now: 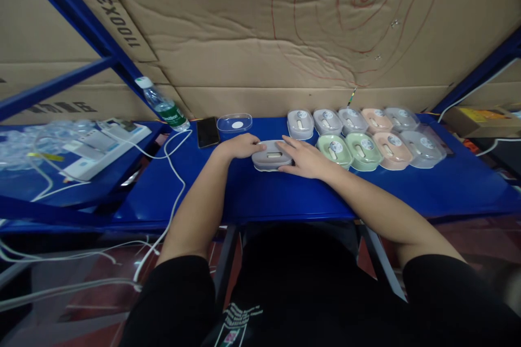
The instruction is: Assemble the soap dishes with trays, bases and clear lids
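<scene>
A small greyish-mauve rounded box (272, 159), with a pale oblong piece in the middle of its top, lies on the blue table between my hands. My left hand (243, 146) holds its left end, fingers bent and thumb at the top edge. At the right end, my right hand (303, 158) grips the box with fingers slightly apart, the index finger reaching over the top. Behind my left hand lies a clear oval lid (235, 123) with a round white sticker. Close to my right hand sits a green box (334, 150) under a clear lid.
Two rows of lidded grey, green and pink boxes (393, 150) fill the table's right side. A phone (207, 133) and water bottle (166, 107) are at the back left. A white cable (179, 173) crosses the left edge, near a power strip (108, 152). Cardboard (228, 59) walls the back.
</scene>
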`<state>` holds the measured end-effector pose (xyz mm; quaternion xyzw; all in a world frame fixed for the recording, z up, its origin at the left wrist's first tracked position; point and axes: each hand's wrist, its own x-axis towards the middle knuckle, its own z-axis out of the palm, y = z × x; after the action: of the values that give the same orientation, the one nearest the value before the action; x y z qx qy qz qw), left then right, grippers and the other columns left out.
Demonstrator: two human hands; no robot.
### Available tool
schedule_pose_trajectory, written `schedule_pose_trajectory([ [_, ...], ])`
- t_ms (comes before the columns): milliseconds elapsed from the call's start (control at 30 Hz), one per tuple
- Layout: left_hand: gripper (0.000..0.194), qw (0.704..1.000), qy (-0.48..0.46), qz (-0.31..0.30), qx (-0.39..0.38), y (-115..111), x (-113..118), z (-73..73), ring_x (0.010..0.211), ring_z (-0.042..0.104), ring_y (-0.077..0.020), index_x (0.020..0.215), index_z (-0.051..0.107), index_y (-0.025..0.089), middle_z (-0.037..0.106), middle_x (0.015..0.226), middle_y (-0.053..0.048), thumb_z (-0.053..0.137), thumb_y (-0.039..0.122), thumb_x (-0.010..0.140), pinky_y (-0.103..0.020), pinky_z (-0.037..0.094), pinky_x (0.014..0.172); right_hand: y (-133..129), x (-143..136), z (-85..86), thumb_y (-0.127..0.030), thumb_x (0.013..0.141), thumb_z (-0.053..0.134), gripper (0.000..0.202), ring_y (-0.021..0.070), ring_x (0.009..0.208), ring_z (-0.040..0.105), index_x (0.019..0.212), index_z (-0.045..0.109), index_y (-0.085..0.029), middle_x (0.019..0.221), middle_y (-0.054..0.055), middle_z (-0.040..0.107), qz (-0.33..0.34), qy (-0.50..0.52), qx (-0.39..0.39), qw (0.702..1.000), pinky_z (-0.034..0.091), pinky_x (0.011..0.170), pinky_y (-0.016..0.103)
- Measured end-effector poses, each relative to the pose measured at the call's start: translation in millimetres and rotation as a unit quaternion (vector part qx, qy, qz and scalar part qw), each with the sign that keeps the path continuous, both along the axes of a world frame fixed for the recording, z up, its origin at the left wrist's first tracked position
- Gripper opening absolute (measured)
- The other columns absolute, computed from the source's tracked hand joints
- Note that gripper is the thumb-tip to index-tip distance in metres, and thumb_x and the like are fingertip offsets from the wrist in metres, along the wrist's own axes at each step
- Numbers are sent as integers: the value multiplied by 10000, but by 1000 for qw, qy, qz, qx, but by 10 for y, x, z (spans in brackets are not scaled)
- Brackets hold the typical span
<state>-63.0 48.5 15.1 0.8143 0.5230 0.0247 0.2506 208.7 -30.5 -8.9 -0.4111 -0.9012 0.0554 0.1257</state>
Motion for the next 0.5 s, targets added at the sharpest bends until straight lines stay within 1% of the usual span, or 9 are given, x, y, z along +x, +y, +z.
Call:
schedule_pose_trajectory([
  [67,516,1000,-9,3,-9,14,-5,-19,805,691,-238,910,756,204,802,900,-84,630,702,865,-326,488,734,0,-18,3,-540,1061,715,862,483,1629,493,1746,432,-99,1830,292,364,-5,5,-8,1000,453,1309,643],
  [167,511,1000,-8,12,-20,25,-23,-29,751,660,-224,955,768,185,754,809,-63,620,670,891,-318,478,703,6,-48,-8,-557,1054,718,868,493,1627,493,1755,433,-132,1863,256,315,-21,19,-30,999,494,1280,654],
  [267,480,1000,-8,12,-11,39,-37,-35,732,643,-214,937,769,179,744,808,-63,624,635,900,-319,460,690,20,-63,-35,-568,1041,731,860,487,1638,481,1749,453,-168,1877,225,298,-34,34,-51,998,524,1262,652],
  [400,449,1000,-13,-4,-1,65,-34,-60,758,644,-210,919,778,183,766,854,-66,682,617,856,-318,449,699,53,-50,-66,-557,1010,777,809,467,1631,495,1704,522,-229,1855,189,368,-38,49,-55,997,541,1249,645],
  [500,468,1000,-28,-7,2,79,-24,-86,813,680,-223,976,795,180,798,929,-77,727,616,820,-321,478,739,75,-31,-78,-540,939,859,869,463,1554,579,1687,534,-240,1789,195,458,-42,51,-57,996,577,1201,636],
])
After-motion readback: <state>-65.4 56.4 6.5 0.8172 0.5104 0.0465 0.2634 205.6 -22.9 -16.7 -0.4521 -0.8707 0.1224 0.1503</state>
